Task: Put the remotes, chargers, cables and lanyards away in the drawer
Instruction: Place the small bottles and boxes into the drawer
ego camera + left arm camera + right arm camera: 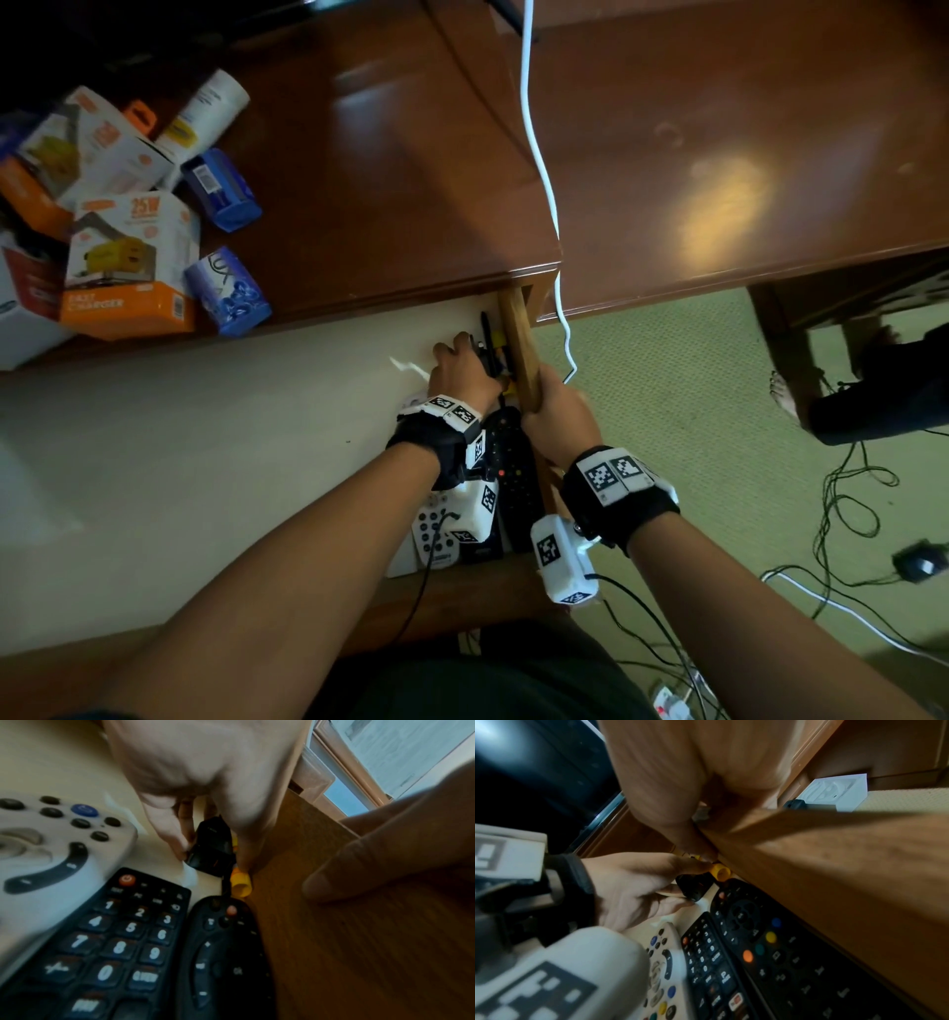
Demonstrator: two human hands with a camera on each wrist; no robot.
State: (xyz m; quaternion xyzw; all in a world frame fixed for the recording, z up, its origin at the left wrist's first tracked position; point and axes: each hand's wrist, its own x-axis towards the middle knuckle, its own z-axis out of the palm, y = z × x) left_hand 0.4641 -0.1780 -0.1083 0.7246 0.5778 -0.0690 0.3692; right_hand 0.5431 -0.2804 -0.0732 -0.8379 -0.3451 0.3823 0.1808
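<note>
The left hand (458, 371) pinches a black charger (210, 846) low in the drawer (205, 442), just beyond the remotes' (123, 939) tips, while the right hand (557, 416) grips the drawer's side wall (518, 339) beside it.

Home room: polished wooden desk (719, 154), green carpet (693, 411), soap boxes (228, 290), charger boxes (128, 267).

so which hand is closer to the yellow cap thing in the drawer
Left. The left hand has a fingertip touching the yellow cap while pinching the black clip. The right hand grips the drawer's side wall just above it.
</note>
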